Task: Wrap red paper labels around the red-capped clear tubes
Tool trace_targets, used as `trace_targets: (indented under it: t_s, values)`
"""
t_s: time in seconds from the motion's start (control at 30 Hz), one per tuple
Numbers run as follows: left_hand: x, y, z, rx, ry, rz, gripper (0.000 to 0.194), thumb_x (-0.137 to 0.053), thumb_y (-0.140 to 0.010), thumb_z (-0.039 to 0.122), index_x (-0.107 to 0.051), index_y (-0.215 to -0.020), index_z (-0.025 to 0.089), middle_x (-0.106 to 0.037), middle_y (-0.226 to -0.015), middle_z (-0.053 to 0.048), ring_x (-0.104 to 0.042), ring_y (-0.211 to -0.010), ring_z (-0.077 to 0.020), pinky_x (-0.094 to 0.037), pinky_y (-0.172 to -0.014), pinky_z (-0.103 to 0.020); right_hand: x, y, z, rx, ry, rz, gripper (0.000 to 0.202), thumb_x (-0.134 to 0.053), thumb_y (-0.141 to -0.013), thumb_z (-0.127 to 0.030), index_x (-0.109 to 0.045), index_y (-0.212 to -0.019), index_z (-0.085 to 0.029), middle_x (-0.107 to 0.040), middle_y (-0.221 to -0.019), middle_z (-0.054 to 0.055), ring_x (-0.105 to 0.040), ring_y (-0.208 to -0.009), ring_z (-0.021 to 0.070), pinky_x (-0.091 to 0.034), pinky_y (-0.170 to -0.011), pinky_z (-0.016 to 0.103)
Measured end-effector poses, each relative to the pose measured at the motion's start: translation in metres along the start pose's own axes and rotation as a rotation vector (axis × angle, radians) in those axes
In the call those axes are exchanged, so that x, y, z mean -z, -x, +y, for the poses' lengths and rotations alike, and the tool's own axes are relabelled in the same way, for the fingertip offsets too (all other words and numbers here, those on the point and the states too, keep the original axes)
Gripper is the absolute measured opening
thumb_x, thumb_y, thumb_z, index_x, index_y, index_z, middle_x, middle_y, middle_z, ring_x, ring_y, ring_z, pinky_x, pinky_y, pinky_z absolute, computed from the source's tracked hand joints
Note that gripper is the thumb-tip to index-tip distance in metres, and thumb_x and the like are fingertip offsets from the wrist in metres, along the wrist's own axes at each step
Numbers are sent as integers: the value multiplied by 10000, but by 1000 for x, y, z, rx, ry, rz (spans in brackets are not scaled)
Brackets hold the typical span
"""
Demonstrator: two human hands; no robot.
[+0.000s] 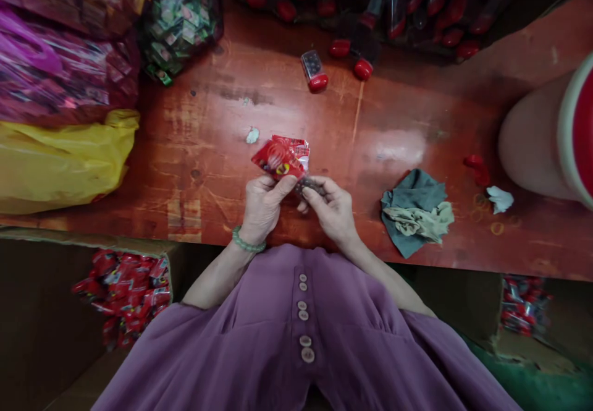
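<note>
Left hand [265, 206]: mostly closed, fingers curled under, thumb flat on top. Grasping the red packets [277, 156] by the lower right corner; they fan out up and away from the thumb, printed face up, slightly blurred. More than one in the grip, exact count unclear. Green bracelet [249, 241] on that wrist.

Right hand [332, 208]: partly closed, thumb and fingers pinching the dark piece [307, 185], right at the packets' lower edge. Piece is blurred and half covered by fingers; can't tell if it sits inside a packet or against it. The two hands are close together, between the torso and the table [222, 170], over its near part.

Beyond the hands on the table: one clear case [314, 71], red end toward the person, dark beads inside. More red-ended cases [363, 68] at the far side. White scrap [252, 135] just beyond the packets, to the left. Right side: crumpled cloths [417, 212], rubber bands [497, 228], red tape piece [477, 169], white bucket [537, 133]. Left: yellow bag [60, 164]. Open box [172, 275] below the table edge at left, red packs [132, 287] inside.
</note>
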State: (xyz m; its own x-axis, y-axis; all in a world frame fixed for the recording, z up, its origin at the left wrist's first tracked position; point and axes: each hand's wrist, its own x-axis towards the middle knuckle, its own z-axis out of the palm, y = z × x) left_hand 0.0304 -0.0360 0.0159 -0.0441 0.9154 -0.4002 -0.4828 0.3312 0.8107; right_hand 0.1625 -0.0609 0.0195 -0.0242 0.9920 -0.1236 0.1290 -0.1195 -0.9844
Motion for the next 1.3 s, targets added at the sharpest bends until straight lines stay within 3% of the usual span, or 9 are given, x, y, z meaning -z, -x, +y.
trace_targets:
  t_s: [0.1,0.23,0.57,0.67,0.83,0.9,1.03,1.13,1.3]
  values:
    - [2,-1,-3,-44,-116,-30,309,-824,-697,494,-765,-731,192,-704,-669,0,-591,-584,-106,-488,-591,-243,-2,-3,1,-135,-147,-91,351,-610,-897,-519,-633,-1030,-196,-662,-685,-24,-610,-515,93,-536,-514,231]
    - [3,-3,-4,-97,-182,-19,280,-820,-711,468,-771,-733,193,-717,-701,11,-596,-625,-105,-487,-638,-237,-3,-6,2,-9,-30,68,308,-661,-870,-475,-634,-1030,-213,-690,-806,-13,-637,-584,86,-566,-617,252]
    - [9,-7,6,-21,5,-81,342,-842,-673,512,-751,-765,195,-742,-755,-35,-680,-700,-157,-540,-718,-295,-6,-11,-1,-122,-129,-98,309,-660,-875,-469,-630,-1025,-200,-644,-638,-54,-624,-553,91,-562,-601,245]
    - [9,-10,3,9,9,-71,338,-853,-657,501,-765,-752,189,-750,-741,-42,-699,-723,-176,-553,-757,-324,-7,-9,2,-4,26,-91,231,-617,-917,-399,-641,-1042,-206,-674,-688,-28,-633,-566,107,-572,-617,268]
    - [7,-14,-4,-10,28,-3,351,-890,-602,476,-783,-769,186,-765,-771,-37,-706,-744,-173,-553,-803,-323,-4,-10,7,283,337,10,193,-615,-909,-314,-671,-1061,-210,-748,-1015,91,-708,-894,205,-593,-831,367]
    - [7,-14,-2,9,42,-19,359,-885,-604,492,-785,-769,189,-766,-771,-45,-710,-738,-177,-559,-788,-323,-3,-14,8,184,244,-16,217,-608,-918,-363,-667,-1058,-208,-749,-923,72,-711,-816,190,-602,-773,350]
    - [9,-14,8,85,-10,-117,342,-824,-700,504,-793,-830,190,-756,-736,-54,-669,-572,-161,-523,-550,-290,-3,-24,10,-183,-194,-298,329,-628,-895,-508,-653,-954,-185,-682,-654,-12,-644,-540,114,-565,-569,249]
    - [11,-15,15,118,-48,-198,360,-770,-758,523,-794,-889,189,-738,-682,-52,-609,-459,-144,-457,-439,-276,-4,-32,10,-251,-321,-396,386,-661,-854,-559,-652,-886,-174,-681,-647,-9,-630,-523,103,-549,-548,232]
    - [12,-20,16,26,0,-91,347,-850,-669,488,-791,-827,185,-772,-829,-68,-714,-716,-196,-567,-713,-327,-7,-39,-2,12,47,-179,271,-630,-902,-452,-675,-975,-194,-704,-787,16,-643,-635,121,-567,-657,284]
